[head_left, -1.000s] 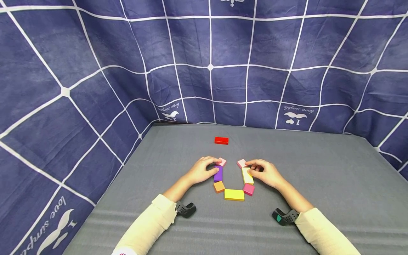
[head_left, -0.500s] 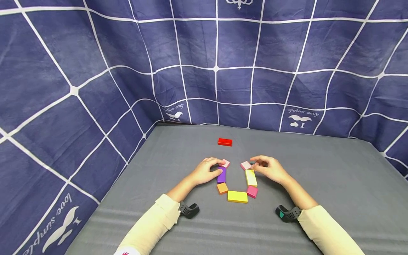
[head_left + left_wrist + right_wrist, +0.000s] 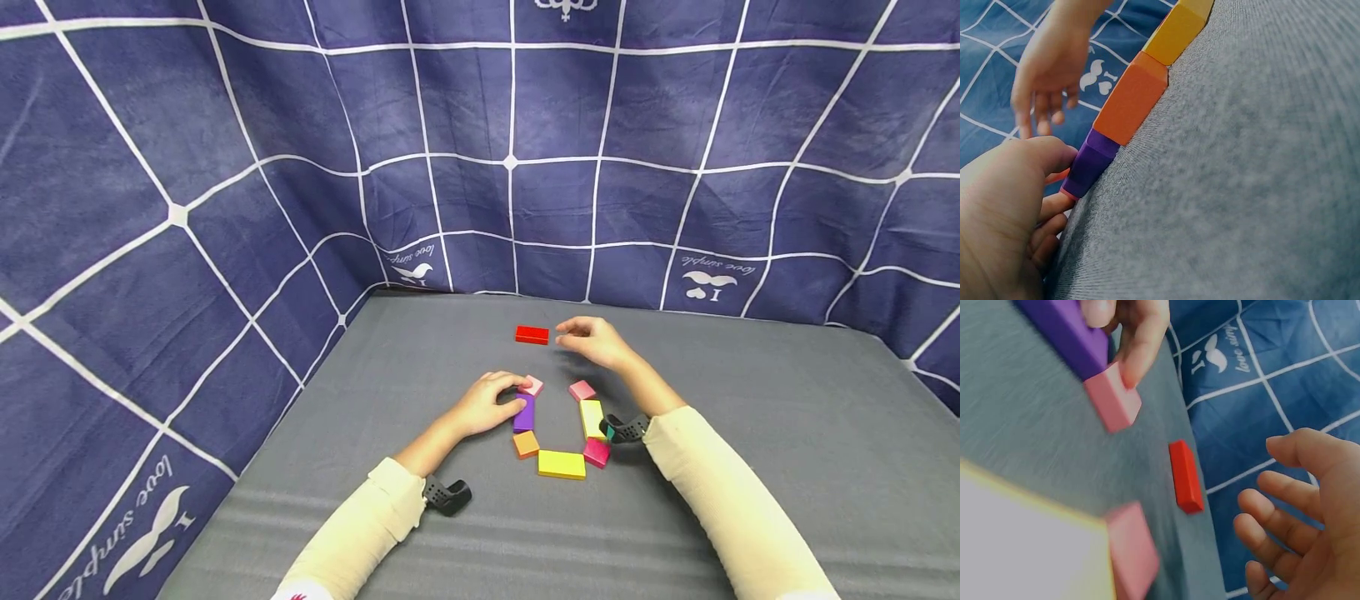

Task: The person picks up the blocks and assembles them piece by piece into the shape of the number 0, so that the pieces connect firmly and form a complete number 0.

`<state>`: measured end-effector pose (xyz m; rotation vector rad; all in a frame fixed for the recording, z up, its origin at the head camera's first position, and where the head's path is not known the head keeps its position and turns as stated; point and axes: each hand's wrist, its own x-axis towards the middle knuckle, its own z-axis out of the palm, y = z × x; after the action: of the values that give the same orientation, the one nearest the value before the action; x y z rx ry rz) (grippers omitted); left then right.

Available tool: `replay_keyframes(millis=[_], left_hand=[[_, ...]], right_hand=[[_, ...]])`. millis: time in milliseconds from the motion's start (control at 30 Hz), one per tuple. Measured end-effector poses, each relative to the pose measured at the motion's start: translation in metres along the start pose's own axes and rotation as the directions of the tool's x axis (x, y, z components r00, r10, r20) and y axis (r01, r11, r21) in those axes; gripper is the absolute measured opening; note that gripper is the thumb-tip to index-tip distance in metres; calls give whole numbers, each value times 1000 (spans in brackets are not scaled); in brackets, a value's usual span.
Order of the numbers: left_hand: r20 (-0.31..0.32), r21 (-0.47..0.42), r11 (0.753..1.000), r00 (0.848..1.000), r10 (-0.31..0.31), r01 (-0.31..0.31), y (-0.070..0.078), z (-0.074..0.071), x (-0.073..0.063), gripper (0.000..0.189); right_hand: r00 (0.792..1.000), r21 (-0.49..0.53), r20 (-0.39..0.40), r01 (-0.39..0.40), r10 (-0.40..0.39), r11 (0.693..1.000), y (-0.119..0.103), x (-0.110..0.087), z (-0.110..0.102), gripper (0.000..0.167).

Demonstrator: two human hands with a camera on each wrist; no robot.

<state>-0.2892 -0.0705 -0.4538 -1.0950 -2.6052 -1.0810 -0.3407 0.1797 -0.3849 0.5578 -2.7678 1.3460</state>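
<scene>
In the head view my left hand rests beside the left side of a U-shaped row of blocks. Its thumb touches the purple block, and its index fingertip is on a small pink block, also plain in the right wrist view. My right hand is held over the far part of the table, fingers spread and slightly bent, with nothing in them. Just left of its fingertips lies a red block. The right wrist view shows this hand apart from the red block.
An orange block, a yellow block and a magenta block form the near side. A pale yellow block and another pink block line the right. Behind the grey table hangs a blue gridded cloth.
My right hand has left the pale yellow and pink blocks and moved away from me, towards the red block. My left hand keeps its place at the purple block. The head view has shifted slightly.
</scene>
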Motion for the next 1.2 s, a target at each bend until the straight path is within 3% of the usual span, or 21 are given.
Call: replay_keyframes(millis=[167, 400, 867, 1033, 1200], left_hand=[[13, 1, 1000, 1000, -17, 17, 3, 0, 0, 32], [14, -2, 1000, 1000, -2, 2, 7, 3, 1, 30], [3, 6, 1000, 1000, -6, 6, 7, 3, 1, 30], [-4, 3, 1000, 1000, -2, 3, 6, 1, 0, 30], [-7, 7, 1000, 1000, -12, 12, 4, -1, -1, 30]], right_hand=[[999, -69, -33, -24, 22, 997, -7, 23, 18, 34], [993, -240, -114, -24, -4, 970, -3, 38, 37, 27], [999, -504, -44, -42, 23, 863, -6, 50, 54, 30], [997, -510, -10, -74, 80, 857, -5, 53, 55, 32], [997, -513, -6, -66, 74, 856, -6, 55, 56, 27]])
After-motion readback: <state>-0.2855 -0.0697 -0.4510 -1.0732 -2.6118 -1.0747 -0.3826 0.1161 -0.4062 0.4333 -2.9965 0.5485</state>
